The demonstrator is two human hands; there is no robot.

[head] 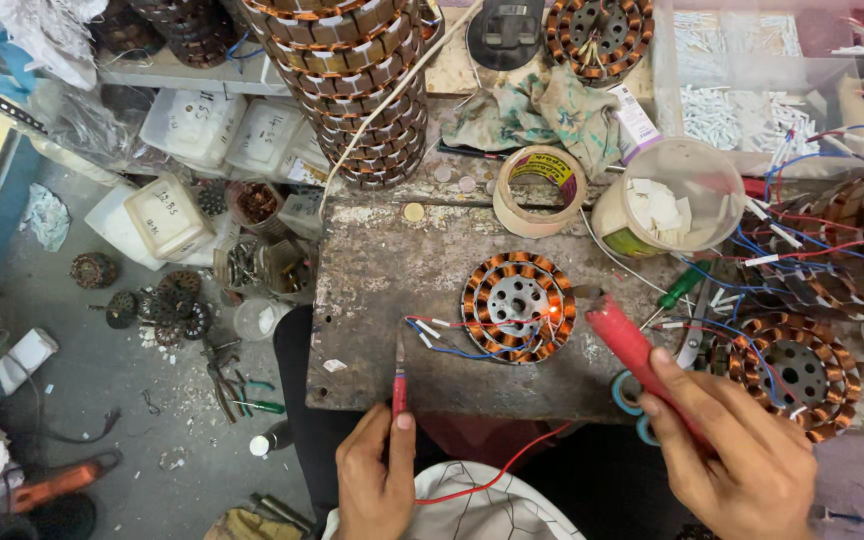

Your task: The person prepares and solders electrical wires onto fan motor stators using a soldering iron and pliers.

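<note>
The left hand (377, 480) pinches a thin red test probe (399, 385), tip toward the stator's lead wires (442, 335). The right hand (737, 455) grips a thick red probe (624, 340), angled left so its tip meets the copper-wound stator (518, 305) on the worn bench (392, 270).

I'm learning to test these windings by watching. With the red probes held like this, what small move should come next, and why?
Probably bring the thin red probe in the left hand forward to the bare ends of the blue and red leads. The thick red-handled probe in the right hand already points at the round copper-wound stator, while the thin probe's tip sits short of those leads.
</note>
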